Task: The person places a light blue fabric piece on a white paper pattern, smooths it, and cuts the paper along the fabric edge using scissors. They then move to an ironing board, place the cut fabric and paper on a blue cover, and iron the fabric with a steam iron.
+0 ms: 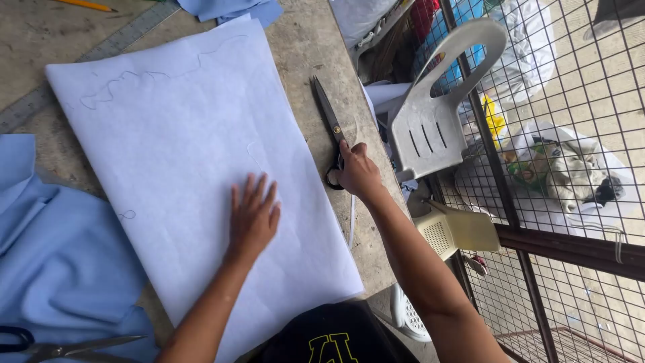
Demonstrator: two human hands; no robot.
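A large sheet of pale blue-white fabric (181,134) lies spread across the grey table (302,47). My left hand (253,216) rests flat on the fabric near its front right part, fingers apart. My right hand (356,171) grips the dark handles of long black scissors (327,114), which lie on the bare table just right of the fabric, blades pointing away from me.
Light blue cloth (54,262) is piled at the left, with a second pair of scissors (47,346) on it at the bottom left. A ruler (87,60) and a pencil (84,5) lie at the back. A grey plastic chair (437,107) and a wire fence (571,168) stand at the right.
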